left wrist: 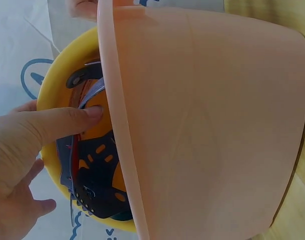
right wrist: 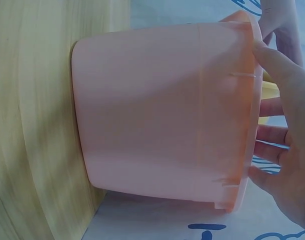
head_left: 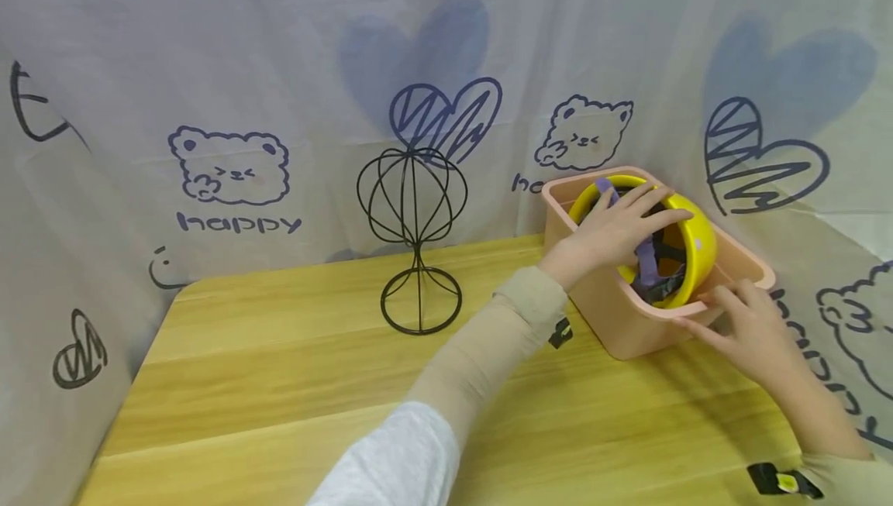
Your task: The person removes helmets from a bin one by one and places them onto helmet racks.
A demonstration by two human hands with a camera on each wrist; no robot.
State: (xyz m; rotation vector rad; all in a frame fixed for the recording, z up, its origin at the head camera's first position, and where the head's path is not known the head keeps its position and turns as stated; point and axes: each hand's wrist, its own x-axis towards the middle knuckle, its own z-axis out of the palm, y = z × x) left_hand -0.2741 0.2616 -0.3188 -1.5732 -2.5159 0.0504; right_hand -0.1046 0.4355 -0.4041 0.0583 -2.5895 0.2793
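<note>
A yellow safety helmet sits tilted in a pink plastic bin at the right of the table, its hollow side facing left. Inside it show a purple strap and a black harness. My left hand grips the helmet's rim; in the left wrist view the thumb lies inside the shell and the fingers are outside. My right hand holds the bin's near right rim, thumb against the outer side and fingers over the edge, as the right wrist view shows.
Left of the bin, a black wire stand with a round cage top stands on the wooden table. A pale cloth printed with hearts and bears hangs behind and at both sides. The bin's back corner is close to that cloth.
</note>
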